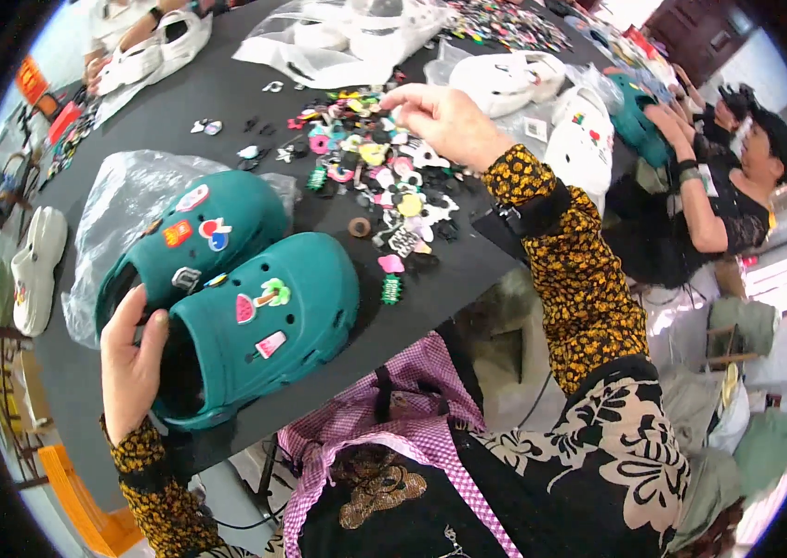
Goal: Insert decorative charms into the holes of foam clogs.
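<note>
Two green clogs stand side by side on the dark table, their toes pointing away to the right. The nearer clog [314,288] carries a palm tree, a watermelon and a drink charm; the farther clog [249,200] bears several colourful charms. My left hand [133,358] grips the clogs' adjoining edges at their foot openings, thumb and fingers closed there. Over the far part of a heap of mixed shoe charms [375,153], my right hand [454,126] has bent, drawn-in fingers. Whatever may be between its fingertips is too small to make out.
Clear plastic bags [128,200] lie behind the green clogs. White clogs [579,144] sit beyond my right forearm, and one white clog [38,270] stands at the left edge. Across the table another person handles white clogs [156,56]; a person at right [700,205] holds green clogs.
</note>
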The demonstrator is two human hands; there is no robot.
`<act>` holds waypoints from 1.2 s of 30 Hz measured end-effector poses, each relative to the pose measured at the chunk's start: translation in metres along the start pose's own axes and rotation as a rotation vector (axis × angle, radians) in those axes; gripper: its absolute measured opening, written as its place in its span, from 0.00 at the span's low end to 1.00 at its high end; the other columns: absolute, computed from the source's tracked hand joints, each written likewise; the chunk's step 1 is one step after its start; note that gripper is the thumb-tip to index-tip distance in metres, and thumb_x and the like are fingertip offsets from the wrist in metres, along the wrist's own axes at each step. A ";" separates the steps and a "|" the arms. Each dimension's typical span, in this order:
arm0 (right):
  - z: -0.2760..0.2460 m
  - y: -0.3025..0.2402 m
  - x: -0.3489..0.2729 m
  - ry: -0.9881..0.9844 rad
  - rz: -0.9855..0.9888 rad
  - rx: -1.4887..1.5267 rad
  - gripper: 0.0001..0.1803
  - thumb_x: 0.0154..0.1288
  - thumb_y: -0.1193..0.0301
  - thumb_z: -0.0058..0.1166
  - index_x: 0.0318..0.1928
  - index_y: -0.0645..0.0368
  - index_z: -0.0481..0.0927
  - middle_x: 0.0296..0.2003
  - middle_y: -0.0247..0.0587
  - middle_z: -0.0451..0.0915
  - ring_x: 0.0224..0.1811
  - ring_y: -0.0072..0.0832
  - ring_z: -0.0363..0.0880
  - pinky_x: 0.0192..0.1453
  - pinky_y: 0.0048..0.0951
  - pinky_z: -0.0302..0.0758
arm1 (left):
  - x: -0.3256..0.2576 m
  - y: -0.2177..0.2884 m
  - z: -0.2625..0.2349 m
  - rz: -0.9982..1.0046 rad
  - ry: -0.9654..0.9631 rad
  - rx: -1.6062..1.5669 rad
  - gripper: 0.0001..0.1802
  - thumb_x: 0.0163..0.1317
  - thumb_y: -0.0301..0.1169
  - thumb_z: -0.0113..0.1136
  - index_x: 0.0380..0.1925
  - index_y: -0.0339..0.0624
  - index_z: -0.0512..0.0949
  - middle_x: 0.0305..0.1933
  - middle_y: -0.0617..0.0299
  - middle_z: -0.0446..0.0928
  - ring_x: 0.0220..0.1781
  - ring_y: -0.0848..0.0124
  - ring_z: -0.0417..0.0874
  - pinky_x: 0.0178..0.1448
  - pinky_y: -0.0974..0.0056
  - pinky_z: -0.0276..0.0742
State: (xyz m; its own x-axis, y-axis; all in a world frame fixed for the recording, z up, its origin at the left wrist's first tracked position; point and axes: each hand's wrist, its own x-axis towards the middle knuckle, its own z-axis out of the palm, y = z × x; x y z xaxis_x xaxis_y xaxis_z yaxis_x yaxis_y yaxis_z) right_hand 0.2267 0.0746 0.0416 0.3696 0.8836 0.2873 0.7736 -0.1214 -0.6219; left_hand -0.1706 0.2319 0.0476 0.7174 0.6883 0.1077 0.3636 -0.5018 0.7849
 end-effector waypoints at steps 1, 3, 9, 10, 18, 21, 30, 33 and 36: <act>-0.005 0.003 -0.005 0.006 0.013 0.008 0.12 0.61 0.71 0.50 0.44 0.58 0.81 0.28 0.45 0.82 0.29 0.27 0.80 0.36 0.29 0.74 | -0.001 -0.003 -0.003 -0.003 0.002 0.039 0.18 0.64 0.24 0.54 0.53 0.28 0.71 0.48 0.55 0.78 0.50 0.72 0.75 0.57 0.68 0.68; -0.023 0.003 -0.021 -0.092 0.095 0.068 0.12 0.60 0.70 0.53 0.42 0.61 0.82 0.31 0.42 0.84 0.31 0.25 0.80 0.39 0.27 0.75 | 0.000 -0.011 -0.003 0.017 0.015 0.090 0.19 0.65 0.25 0.54 0.54 0.28 0.71 0.50 0.56 0.77 0.52 0.73 0.74 0.59 0.68 0.68; -0.023 0.024 -0.070 -0.192 0.085 0.047 0.13 0.60 0.73 0.54 0.44 0.65 0.80 0.35 0.40 0.82 0.37 0.22 0.78 0.45 0.24 0.74 | 0.001 -0.012 -0.007 -0.051 -0.051 0.038 0.21 0.68 0.28 0.50 0.58 0.29 0.68 0.55 0.57 0.75 0.55 0.73 0.73 0.62 0.68 0.65; -0.020 0.023 -0.079 -0.193 0.119 -0.011 0.15 0.59 0.71 0.55 0.46 0.64 0.79 0.35 0.41 0.82 0.38 0.25 0.79 0.45 0.26 0.74 | 0.002 -0.013 -0.008 -0.032 -0.054 0.051 0.21 0.68 0.28 0.50 0.59 0.29 0.67 0.56 0.57 0.74 0.56 0.72 0.73 0.62 0.67 0.65; 0.003 0.029 -0.086 -0.113 -0.088 -0.205 0.14 0.58 0.66 0.56 0.41 0.62 0.79 0.31 0.45 0.78 0.35 0.41 0.76 0.41 0.36 0.73 | 0.003 -0.009 -0.005 -0.027 -0.029 0.050 0.21 0.68 0.30 0.50 0.58 0.29 0.68 0.50 0.60 0.76 0.50 0.76 0.73 0.57 0.70 0.67; -0.002 0.033 -0.082 -0.124 -0.057 -0.127 0.12 0.61 0.69 0.52 0.42 0.63 0.79 0.31 0.42 0.80 0.33 0.34 0.78 0.39 0.32 0.74 | 0.002 -0.010 -0.005 -0.008 -0.040 0.021 0.21 0.69 0.32 0.50 0.58 0.30 0.69 0.50 0.60 0.76 0.50 0.75 0.73 0.56 0.70 0.67; -0.011 0.019 -0.086 -0.049 0.357 0.523 0.09 0.63 0.74 0.50 0.43 0.65 0.75 0.26 0.35 0.79 0.27 0.19 0.77 0.32 0.20 0.75 | 0.001 -0.014 -0.008 0.000 -0.018 0.106 0.22 0.68 0.32 0.51 0.58 0.29 0.68 0.52 0.57 0.76 0.53 0.73 0.73 0.59 0.68 0.67; -0.009 0.025 -0.086 -0.048 0.331 0.495 0.08 0.62 0.74 0.52 0.40 0.64 0.76 0.25 0.36 0.79 0.28 0.18 0.77 0.32 0.22 0.75 | 0.001 -0.009 -0.005 -0.020 -0.016 0.064 0.22 0.68 0.32 0.51 0.57 0.28 0.68 0.52 0.56 0.76 0.54 0.72 0.73 0.60 0.67 0.66; -0.004 0.037 -0.089 -0.058 0.278 0.223 0.07 0.64 0.73 0.51 0.41 0.62 0.77 0.28 0.33 0.80 0.30 0.16 0.76 0.35 0.20 0.73 | 0.002 -0.010 -0.004 0.011 -0.020 0.089 0.21 0.68 0.31 0.51 0.57 0.28 0.68 0.52 0.56 0.76 0.54 0.72 0.73 0.60 0.67 0.66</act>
State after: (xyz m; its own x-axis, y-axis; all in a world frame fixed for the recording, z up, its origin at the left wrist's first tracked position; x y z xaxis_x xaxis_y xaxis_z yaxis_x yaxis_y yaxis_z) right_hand 0.2243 -0.0104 -0.0037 0.5154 0.8557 0.0471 0.5143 -0.2648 -0.8157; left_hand -0.1753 0.2403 0.0430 0.7334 0.6719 0.1032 0.4063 -0.5550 0.7259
